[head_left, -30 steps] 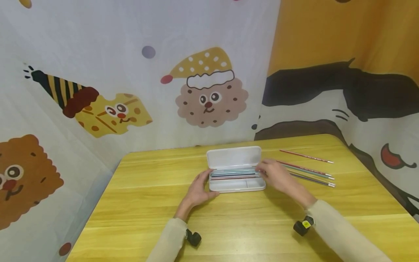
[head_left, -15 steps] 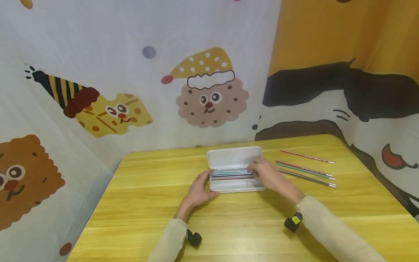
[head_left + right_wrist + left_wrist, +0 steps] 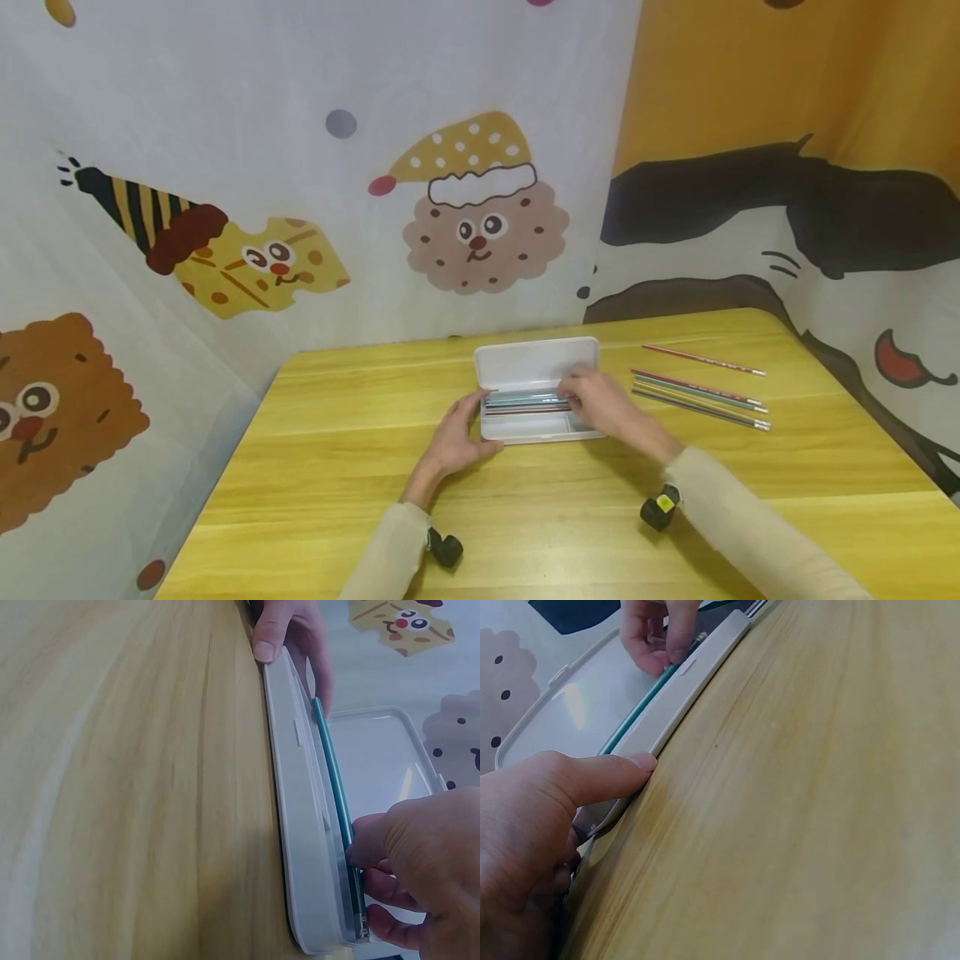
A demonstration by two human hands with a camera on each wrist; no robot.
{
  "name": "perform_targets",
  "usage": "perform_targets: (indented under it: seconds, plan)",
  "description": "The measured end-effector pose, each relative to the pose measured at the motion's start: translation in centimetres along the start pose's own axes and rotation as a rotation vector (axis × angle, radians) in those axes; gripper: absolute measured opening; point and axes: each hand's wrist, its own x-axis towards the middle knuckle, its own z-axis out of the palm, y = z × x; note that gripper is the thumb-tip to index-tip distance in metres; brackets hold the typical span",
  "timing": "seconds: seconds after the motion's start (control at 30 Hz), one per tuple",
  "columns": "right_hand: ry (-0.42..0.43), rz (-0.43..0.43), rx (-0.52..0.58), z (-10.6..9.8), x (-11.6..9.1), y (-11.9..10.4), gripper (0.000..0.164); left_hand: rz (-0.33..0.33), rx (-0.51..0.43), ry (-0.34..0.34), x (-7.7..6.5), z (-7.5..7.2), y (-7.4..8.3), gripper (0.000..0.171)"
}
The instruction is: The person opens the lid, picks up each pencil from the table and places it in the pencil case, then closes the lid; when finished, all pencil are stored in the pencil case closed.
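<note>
A white pencil case [image 3: 517,428] lies on the table with its lid [image 3: 513,365] raised at the back. Several pencils [image 3: 517,408] lie lengthwise in its rear part. My left hand [image 3: 452,437] holds the case's left end, thumb at the front edge and fingers at the back corner. Inside the case, toward the right, my right hand [image 3: 603,404] pinches a teal pencil [image 3: 334,772] near its eraser end. In the right wrist view this pencil slants along the case's inside. The right hand covers part of the rear compartment in the head view.
Right of the case lie several pencils [image 3: 697,388] side by side, with pale eraser ends pointing right. A single red pencil [image 3: 703,360] lies apart behind them. The yellow wooden table [image 3: 570,517] meets a cartoon-printed curtain [image 3: 360,308] at the back.
My right hand has moved left along the case, from its right end further over the rear compartment. The left hand keeps its hold, and the pencils on the table lie as before.
</note>
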Motion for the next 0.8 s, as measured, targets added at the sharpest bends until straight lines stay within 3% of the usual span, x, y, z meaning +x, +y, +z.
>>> perform_targets:
  seconds: [0.33,0.8]
  plan:
    - [-0.046,0.044,-0.008,0.4,0.31,-0.38,0.019,0.003,-0.005,0.003,-0.04,0.07,-0.06,0.092]
    - [-0.062,0.04,-0.008,0.99,0.83,-0.55,0.019,0.012,-0.003,0.001,0.02,0.11,-0.27,0.092]
